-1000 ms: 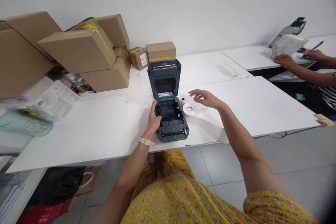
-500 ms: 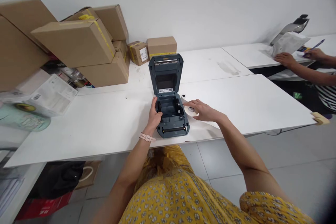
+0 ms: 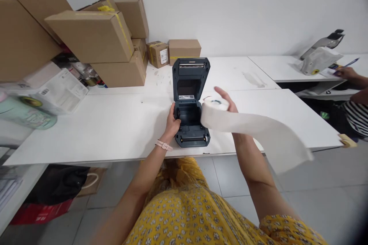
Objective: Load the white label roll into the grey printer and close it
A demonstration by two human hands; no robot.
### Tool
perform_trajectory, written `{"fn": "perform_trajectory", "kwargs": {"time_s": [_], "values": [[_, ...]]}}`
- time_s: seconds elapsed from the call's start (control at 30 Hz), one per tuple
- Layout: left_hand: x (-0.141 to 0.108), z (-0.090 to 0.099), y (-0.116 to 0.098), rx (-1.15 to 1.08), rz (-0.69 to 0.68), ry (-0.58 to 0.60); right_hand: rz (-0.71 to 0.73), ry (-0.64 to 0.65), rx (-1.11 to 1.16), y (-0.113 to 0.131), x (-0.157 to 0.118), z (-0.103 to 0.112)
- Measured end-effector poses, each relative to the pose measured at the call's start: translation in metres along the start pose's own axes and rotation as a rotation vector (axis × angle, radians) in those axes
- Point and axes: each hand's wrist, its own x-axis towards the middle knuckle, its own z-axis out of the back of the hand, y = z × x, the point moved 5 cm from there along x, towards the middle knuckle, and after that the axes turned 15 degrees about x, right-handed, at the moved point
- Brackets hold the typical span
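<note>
A dark label printer (image 3: pixel 191 122) stands on the white table with its lid raised and its roll bay bare. My left hand (image 3: pixel 172 122) grips the printer's left side, thumb over the inner edge. My right hand (image 3: pixel 227 101) holds a white paper roll (image 3: pixel 215 116) just off the printer's right side, above the table. One finger stretches away from the roll. A long loose strip of paper (image 3: pixel 273 138) trails from the roll to the right, over my forearm and past the table's front edge.
Cardboard boxes (image 3: pixel 89 38) are stacked at the left, beside a white box (image 3: pixel 57 90) and a green bottle (image 3: pixel 31 113). Two small boxes (image 3: pixel 185 49) stand behind the printer. At the right, another person's hand (image 3: pixel 346 72) holds a pen near a grey bag (image 3: pixel 320 59).
My right hand has lifted the roll from the table, and its paper strip now hangs out to the right. My left hand stays on the printer. One of the other person's hands has left the grey bag.
</note>
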Motion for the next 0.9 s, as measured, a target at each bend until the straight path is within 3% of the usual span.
{"fn": "perform_trajectory", "kwargs": {"time_s": [0.1, 0.17, 0.27, 0.4, 0.6, 0.7, 0.8, 0.9], "values": [[0.001, 0.000, 0.000, -0.014, -0.002, -0.009, 0.094, 0.186, -0.097, 0.025, 0.046, -0.028], [0.001, 0.000, 0.000, -0.001, -0.005, -0.025, 0.083, 0.365, -0.295, 0.029, 0.068, -0.046], [0.001, 0.001, 0.000, 0.008, -0.003, -0.034, -0.016, 0.527, -0.558, 0.020, 0.088, -0.061], [0.000, 0.001, -0.001, 0.008, -0.022, -0.051, -0.151, 0.607, -0.685, -0.002, 0.096, -0.071], [0.000, 0.002, 0.004, 0.003, 0.017, -0.038, -0.161, 0.617, -0.679, -0.039, 0.094, -0.075], [-0.001, 0.002, 0.005, 0.009, 0.033, -0.028, -0.154, 0.478, -0.641, -0.050, 0.086, -0.072], [-0.001, 0.002, 0.004, 0.003, 0.008, -0.036, -0.059, 0.309, -0.501, -0.043, 0.071, -0.072], [-0.002, 0.002, 0.005, -0.010, 0.002, -0.031, 0.108, 0.132, -0.272, -0.015, 0.060, -0.064]]}}
